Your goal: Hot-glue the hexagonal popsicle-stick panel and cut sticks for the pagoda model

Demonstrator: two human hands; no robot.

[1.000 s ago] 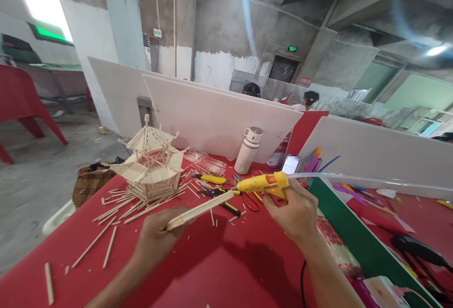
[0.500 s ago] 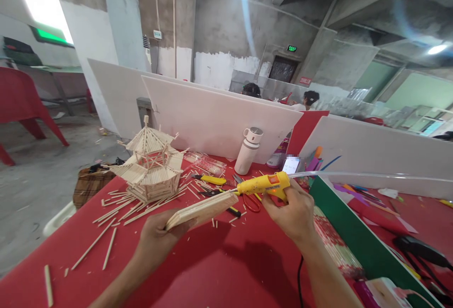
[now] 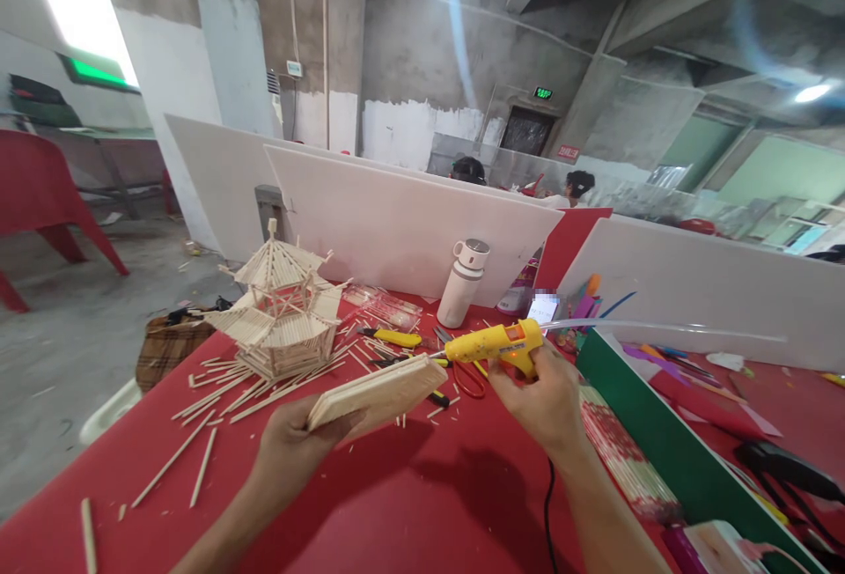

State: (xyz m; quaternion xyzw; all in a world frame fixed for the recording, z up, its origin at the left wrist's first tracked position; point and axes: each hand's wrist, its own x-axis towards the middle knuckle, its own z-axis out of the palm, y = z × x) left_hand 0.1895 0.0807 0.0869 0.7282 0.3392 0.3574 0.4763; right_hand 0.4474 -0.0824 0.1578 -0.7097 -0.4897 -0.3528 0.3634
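head | my left hand grips the slab above the table, now rolled from edge-on to broad face | my right hand grips the glue gun, nozzle near slab's far end, contact unclear; face likely easier to reach

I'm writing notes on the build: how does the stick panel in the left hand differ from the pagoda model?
The stick panel is a flat slab; the pagoda model rises in tiers with sloping roofs. The stick panel is held tilted in the left hand, while the pagoda model stands upright on the red table. Both are pale and wood-like.
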